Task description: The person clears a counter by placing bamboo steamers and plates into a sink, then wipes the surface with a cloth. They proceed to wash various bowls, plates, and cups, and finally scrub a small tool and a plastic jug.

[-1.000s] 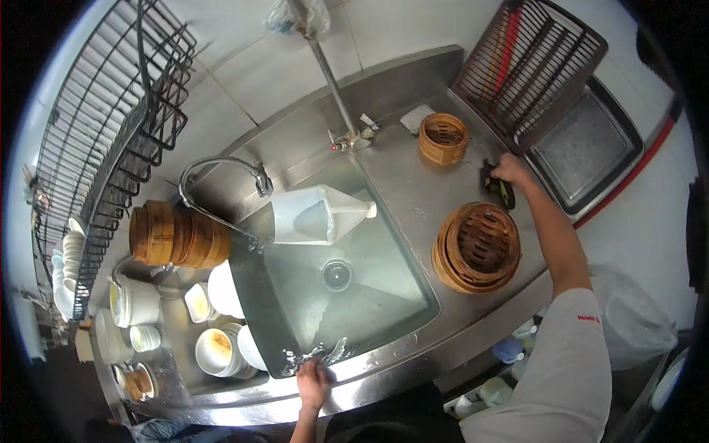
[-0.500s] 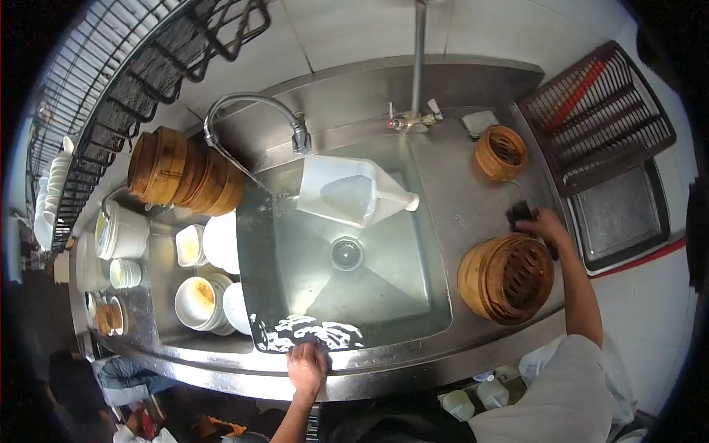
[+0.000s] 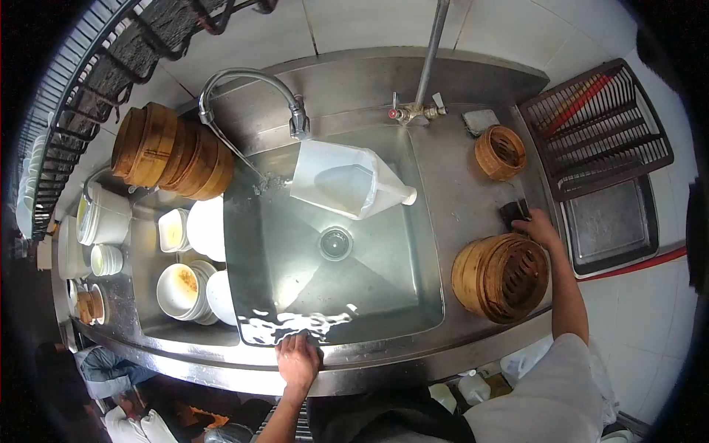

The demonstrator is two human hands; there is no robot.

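My left hand is at the front rim of the water-filled sink, its fingers curled over the edge and the tips partly hidden. My right hand grips a dark black object on the steel counter; its kind is not clear. Just in front of that hand stands a stack of round bamboo steamers with a slatted top. A smaller bamboo steamer sits farther back. In the sink floats a white cut-open plastic jug, its neck pointing right.
A curved faucet runs into the sink. Stacked bamboo steamers stand at the back left. White bowls and a white bucket are on the left. A brown rack and a metal tray lie at right. A wire shelf overhangs the upper left.
The view has shifted slightly, so most things sit a little farther left. My right hand and the black object remain behind the steamer stack, with more of the object showing. My left hand stays at the rim.
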